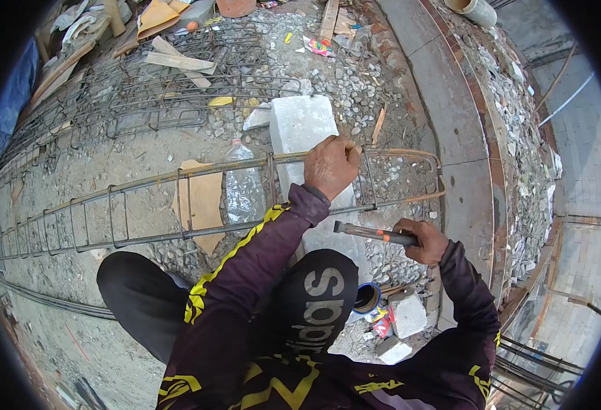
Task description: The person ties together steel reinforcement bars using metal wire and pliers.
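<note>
A long rebar cage with several stirrups lies across the ground and over a pale concrete block. My left hand is closed at the cage's far bar, its fingers curled around the steel above the block. Low on the right, my right hand grips the handles of metal pincers, dark with orange marks. The pincers' head points left, beside the near bar of the cage. Under the cage lie a clear plastic bottle and a piece of brown cardboard.
More rebar cages are stacked at the upper left, with wood scraps on them. A concrete ledge runs along the right. Near my knee stand a blue-rimmed container and a broken block. Gravel and rubble cover the ground.
</note>
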Demonstrator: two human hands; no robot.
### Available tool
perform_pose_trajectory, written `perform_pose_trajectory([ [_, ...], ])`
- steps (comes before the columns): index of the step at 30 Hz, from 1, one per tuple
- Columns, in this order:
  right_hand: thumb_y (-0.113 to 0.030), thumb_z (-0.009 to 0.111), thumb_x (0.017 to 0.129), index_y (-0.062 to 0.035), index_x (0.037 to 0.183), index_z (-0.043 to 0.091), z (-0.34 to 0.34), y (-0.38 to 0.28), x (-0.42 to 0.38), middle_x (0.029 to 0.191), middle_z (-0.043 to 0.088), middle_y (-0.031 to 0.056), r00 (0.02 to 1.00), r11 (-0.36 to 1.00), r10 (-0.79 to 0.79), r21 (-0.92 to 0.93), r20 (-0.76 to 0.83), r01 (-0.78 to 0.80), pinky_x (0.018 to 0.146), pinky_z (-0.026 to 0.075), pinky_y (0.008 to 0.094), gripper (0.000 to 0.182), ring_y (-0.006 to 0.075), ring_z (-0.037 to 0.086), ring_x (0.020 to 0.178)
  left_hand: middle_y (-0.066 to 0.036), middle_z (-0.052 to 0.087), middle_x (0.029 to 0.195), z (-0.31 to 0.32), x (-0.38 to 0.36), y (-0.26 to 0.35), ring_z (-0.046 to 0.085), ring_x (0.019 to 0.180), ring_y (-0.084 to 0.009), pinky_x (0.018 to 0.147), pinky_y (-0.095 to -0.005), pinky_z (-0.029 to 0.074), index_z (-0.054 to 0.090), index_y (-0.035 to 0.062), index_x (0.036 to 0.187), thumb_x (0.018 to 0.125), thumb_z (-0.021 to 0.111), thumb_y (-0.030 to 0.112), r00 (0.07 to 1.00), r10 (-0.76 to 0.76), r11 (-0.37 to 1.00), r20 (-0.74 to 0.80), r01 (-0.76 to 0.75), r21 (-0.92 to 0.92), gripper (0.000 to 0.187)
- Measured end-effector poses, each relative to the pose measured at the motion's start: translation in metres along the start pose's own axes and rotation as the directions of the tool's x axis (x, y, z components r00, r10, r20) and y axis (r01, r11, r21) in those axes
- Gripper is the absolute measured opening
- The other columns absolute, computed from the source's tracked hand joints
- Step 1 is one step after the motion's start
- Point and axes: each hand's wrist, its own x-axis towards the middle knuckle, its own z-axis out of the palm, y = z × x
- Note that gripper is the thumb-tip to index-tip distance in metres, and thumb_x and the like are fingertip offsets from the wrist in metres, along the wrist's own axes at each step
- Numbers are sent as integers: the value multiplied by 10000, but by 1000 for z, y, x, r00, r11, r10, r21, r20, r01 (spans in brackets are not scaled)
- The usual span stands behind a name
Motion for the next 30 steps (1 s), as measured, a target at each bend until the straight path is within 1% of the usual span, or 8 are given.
perform_pose_trajectory([
  [3,-139,699,751,-8,1014,612,-29,21,-29,739,583,120,995,998,45,-28,-83,-47,563,420,356,307,270,491,553,-213,652,1137,3,-3,2,638,1024,-346,886,-439,487,672,29,1100,832,650,390,853,-334,937,401,345,47,451],
  [5,-175,709,792,-29,1017,632,-55,30,-35,780,617,120,969,949,98,-271,-227,-160,568,435,366,279,281,519,575,-214,664,1098,47,-3,-13,640,1010,-357,890,-438,487,672,15,1095,841,637,406,897,-317,932,309,355,-75,468],
  [8,-195,672,828,-92,1079,646,-101,30,-25,804,654,116,910,507,-291,-854,-295,-115,643,490,393,273,320,647,755,-213,677,1014,90,1,-19,647,966,-360,867,-431,490,614,-28,1172,864,615,388,913,-338,861,226,397,-318,518],
  [14,-104,601,826,-185,1202,608,-156,47,34,856,662,99,844,350,-262,-861,-468,-369,679,526,399,385,328,670,836,-211,683,903,95,-5,-19,661,889,-358,808,-423,500,553,-82,1206,880,609,294,950,-302,887,85,312,-339,500],
  [17,-40,580,810,-233,1307,541,-173,23,62,1049,645,98,896,324,-107,-867,-431,-378,730,536,388,534,305,661,919,-210,677,985,89,-6,-15,639,963,-388,857,-465,488,522,-56,1226,906,559,277,948,-289,885,136,319,-339,463],
  [20,-2,575,798,-263,1394,455,-175,22,82,1256,554,94,906,185,-259,-938,-334,-293,812,532,395,662,284,644,1014,-205,666,931,94,-6,-19,635,929,-389,840,-468,484,501,-53,1233,917,543,255,961,-248,896,125,277,-347,443],
  [25,6,556,811,-358,1496,265,-169,21,109,1465,388,42,898,13,-373,-969,-232,-245,1168,277,430,828,238,489,1278,-207,609,977,114,-2,-33,660,825,-296,746,-419,485,475,-64,1157,947,534,225,965,-198,831,172,258,-493,362],
  [30,-46,566,834,-370,1496,254,-168,16,120,1483,375,-2,842,-11,-509,-977,-180,-215,1204,183,441,800,170,452,1312,-185,584,1004,129,0,-44,650,794,-227,743,-382,478,448,-58,1181,975,489,214,965,-170,782,199,255,-568,344],
])
